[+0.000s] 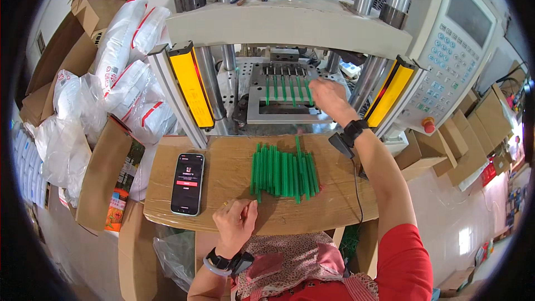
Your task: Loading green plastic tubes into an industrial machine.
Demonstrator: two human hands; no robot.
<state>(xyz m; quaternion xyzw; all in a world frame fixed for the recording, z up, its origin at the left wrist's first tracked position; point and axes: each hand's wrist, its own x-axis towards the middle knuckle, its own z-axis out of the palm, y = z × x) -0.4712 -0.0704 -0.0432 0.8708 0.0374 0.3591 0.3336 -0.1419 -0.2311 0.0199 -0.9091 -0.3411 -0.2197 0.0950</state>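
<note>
My right hand [330, 99] reaches into the press, its fingers pinched at the rightmost of several green plastic rods [283, 90]. These rods stand side by side in a metal mold plate [253, 108], their far ends at the row of slots; my fingers hide part of the rightmost one. On the cardboard-covered table, a pile of loose green rods [281, 173] lies roughly lengthwise, with one poking out farther at the back. Curled into a loose fist, my left hand [235, 223] rests at the table's near edge, just left of the pile's near end, with nothing visible in it.
Yellow light-curtain bars [192, 86] flank the press opening. A phone [188, 184] lies on the table's left side. Right of the press is a control panel [448, 50] with a red button [428, 125]. A cable [356, 187] crosses the table's right side. White sacks [120, 39] and cardboard boxes crowd the left.
</note>
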